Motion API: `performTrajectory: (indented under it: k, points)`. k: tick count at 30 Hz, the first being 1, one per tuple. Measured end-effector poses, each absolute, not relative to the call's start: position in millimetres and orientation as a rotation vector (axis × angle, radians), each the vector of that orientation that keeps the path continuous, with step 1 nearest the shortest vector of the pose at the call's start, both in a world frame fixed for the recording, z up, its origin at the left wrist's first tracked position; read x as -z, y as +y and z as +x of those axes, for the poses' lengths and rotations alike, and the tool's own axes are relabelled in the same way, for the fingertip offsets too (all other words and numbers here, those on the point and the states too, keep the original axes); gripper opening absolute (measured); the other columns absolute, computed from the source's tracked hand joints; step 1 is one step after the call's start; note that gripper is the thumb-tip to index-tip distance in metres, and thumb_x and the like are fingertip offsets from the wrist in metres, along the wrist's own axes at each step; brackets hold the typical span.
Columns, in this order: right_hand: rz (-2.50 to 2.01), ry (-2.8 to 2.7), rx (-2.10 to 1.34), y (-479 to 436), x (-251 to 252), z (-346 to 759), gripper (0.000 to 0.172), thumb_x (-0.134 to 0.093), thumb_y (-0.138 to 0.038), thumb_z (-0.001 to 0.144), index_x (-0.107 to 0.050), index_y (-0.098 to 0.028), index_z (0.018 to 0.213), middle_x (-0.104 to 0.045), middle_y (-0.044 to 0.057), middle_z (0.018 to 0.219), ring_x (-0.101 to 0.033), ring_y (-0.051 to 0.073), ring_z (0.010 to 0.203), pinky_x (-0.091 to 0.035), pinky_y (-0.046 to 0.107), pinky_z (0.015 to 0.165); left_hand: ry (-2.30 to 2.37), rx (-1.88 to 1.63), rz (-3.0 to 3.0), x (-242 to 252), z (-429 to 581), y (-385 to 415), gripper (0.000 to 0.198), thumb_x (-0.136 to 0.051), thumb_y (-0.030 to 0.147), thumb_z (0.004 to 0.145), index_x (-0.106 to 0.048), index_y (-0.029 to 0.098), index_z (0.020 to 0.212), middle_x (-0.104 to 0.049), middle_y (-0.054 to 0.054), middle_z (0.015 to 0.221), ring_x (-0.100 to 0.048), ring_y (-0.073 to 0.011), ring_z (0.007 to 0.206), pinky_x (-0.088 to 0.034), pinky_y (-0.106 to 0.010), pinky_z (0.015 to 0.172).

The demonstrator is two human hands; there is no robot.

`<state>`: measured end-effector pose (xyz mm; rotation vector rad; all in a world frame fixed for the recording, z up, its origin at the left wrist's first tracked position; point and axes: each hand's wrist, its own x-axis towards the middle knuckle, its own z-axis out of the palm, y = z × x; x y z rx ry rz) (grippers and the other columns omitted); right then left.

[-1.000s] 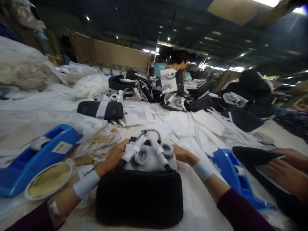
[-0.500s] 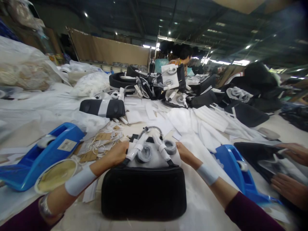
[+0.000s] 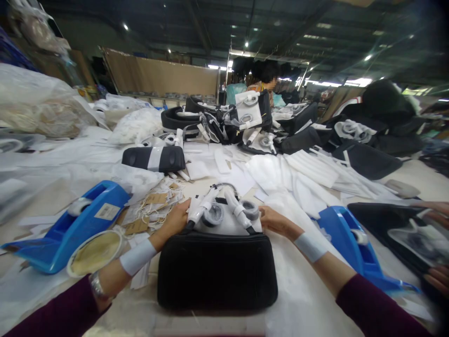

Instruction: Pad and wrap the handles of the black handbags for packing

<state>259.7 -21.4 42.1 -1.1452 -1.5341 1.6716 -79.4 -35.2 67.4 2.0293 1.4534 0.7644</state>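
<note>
A black handbag (image 3: 217, 271) lies in front of me, a broad dark panel facing my body. Its handles (image 3: 201, 208) are wrapped in white foam and taped. Two clear-wrapped coils (image 3: 213, 215) rest on a white sheet between and beside the handles. My left hand (image 3: 177, 218) is closed on the bag's left side, near the sheet's edge. On the opposite side, my right hand (image 3: 277, 221) grips the bag with bent fingers. The fingertips of both hands are partly hidden behind the edges.
Blue tape dispensers (image 3: 79, 224) stand at left and right (image 3: 354, 248). Beside the left one are a tub of yellowish paste (image 3: 94, 255) and tags with strings (image 3: 154, 206). Another wrapped bag (image 3: 154, 159), foam strips (image 3: 312, 173) and heaped bags lie beyond. A co-worker's hands (image 3: 437, 278) handle a black bag at right.
The handbag has shifted slightly right and up in view with both my hands still on it. At right, the co-worker's hands have moved outward toward the picture's edge.
</note>
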Motion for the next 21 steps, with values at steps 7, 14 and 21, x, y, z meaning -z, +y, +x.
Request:
performTrajectory:
  k: [7, 14, 21]
  points:
    - [-1.117, -1.515, -1.467, -28, -36, 249, 0.018, -0.068, -0.016, 0.063, -0.072, -0.013, 0.081, -0.069, 0.003, 0.074, -0.060, 0.017, 0.066, -0.049, 0.028, 0.064, 1.601, -0.833, 2.165, -73, -74, -44, 0.024, -0.038, 0.029, 0.086, -0.060, 0.018, 0.086, -0.064, -0.011, 0.104, -0.058, -0.0235, 0.095, -0.047, -0.037, 0.087]
    - [-1.091, -1.732, -0.930, -37, -44, 232, 0.019, -0.065, -0.028, 0.075, -0.069, -0.017, 0.089, -0.068, 0.005, 0.085, -0.060, 0.022, 0.082, -0.049, 0.034, 0.078, 1.149, -0.803, 2.300, -76, -80, -29, 0.035, -0.041, 0.032, 0.089, -0.059, 0.016, 0.114, -0.059, -0.013, 0.126, -0.052, -0.0247, 0.120, -0.040, -0.037, 0.105]
    - [-1.102, -1.837, -0.634, -31, -39, 230, 0.023, -0.060, -0.027, 0.078, -0.067, -0.018, 0.099, -0.064, 0.009, 0.105, -0.057, 0.025, 0.100, -0.045, 0.036, 0.092, 1.314, -0.740, 2.163, -61, -88, -21, 0.030, -0.046, 0.031, 0.080, -0.062, 0.014, 0.099, -0.066, -0.014, 0.104, -0.059, -0.0269, 0.100, -0.043, -0.038, 0.098]
